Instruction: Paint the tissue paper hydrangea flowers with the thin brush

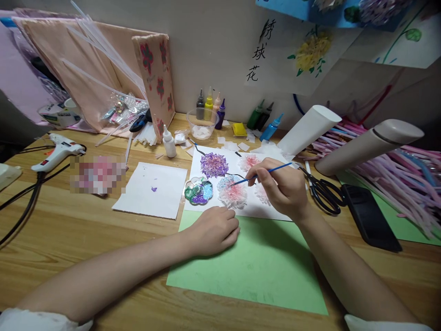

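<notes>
My right hand (283,188) grips a thin blue paintbrush (275,170). Its tip touches a ruffled paper flower (233,195), tinted blue at the upper left and pink in the middle. My left hand (215,231) lies with curled fingers just below that flower, across the lower edge of the white sheet (203,215); nothing shows in it. On the same sheet are a purple flower (214,164), a pinkish-red flower (248,162) and a pale flower (262,194) partly behind my right hand. A small palette (199,191) with green, purple and light blue paint overlaps the sheet's left side.
Green paper (248,266) lies under the sheet. To the left are a paint-spotted white paper (151,191) and a glue gun (58,151). Scissors (324,191), a phone (370,216) and two tall bottles (368,145) stand or lie right. Paint bottles (208,105) line the back.
</notes>
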Available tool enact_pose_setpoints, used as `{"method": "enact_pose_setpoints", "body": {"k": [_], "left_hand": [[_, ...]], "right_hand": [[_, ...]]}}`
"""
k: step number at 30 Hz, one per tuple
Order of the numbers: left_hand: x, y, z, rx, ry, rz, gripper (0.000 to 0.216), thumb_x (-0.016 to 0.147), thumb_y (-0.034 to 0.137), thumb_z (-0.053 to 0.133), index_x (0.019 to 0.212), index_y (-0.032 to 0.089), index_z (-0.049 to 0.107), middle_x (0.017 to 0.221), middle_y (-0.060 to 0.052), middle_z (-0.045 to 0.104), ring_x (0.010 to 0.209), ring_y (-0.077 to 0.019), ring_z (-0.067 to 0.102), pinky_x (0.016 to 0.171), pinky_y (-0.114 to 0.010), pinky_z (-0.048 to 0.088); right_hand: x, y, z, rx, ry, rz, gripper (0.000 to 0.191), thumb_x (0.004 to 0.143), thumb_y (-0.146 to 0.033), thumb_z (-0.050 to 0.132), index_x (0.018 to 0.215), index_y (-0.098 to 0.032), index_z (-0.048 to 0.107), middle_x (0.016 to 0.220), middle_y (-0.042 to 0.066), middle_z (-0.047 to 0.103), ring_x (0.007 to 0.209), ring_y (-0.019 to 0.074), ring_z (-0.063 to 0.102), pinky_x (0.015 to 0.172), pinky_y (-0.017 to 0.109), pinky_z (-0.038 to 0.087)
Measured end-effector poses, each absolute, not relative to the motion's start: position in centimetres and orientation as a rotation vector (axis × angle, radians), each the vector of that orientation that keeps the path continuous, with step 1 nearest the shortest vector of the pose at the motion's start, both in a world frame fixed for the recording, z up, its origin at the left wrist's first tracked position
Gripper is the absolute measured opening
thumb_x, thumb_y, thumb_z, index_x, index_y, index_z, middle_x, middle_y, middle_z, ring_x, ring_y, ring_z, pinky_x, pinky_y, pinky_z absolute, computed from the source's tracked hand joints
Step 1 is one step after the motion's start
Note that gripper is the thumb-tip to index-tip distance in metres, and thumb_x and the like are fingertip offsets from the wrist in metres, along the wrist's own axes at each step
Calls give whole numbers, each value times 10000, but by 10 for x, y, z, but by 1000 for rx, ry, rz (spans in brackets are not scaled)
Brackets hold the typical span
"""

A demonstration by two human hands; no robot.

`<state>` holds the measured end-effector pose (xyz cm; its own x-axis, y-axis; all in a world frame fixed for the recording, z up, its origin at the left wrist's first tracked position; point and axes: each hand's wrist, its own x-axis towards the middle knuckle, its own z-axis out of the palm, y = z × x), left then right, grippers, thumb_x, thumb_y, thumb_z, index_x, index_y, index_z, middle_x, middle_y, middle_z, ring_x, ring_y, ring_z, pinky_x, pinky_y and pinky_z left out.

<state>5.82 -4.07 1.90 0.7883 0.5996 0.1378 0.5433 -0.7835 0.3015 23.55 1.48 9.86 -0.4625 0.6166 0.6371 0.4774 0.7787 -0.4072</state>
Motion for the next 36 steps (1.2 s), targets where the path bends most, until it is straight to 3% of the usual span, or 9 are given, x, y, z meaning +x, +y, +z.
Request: {"method": "enact_pose_setpoints", "body": {"k": [36], "left_hand": [[59, -40, 21, 2718, 908, 312, 253, 939, 245, 381, 767, 175, 551, 769, -23, 568, 710, -160, 504, 639, -315, 358]], "right_hand": [[234, 21, 89, -803, -2228, 103, 263, 949, -221, 385, 753, -194, 558, 631, 24, 629, 599, 138, 568, 597, 278, 443]]}}
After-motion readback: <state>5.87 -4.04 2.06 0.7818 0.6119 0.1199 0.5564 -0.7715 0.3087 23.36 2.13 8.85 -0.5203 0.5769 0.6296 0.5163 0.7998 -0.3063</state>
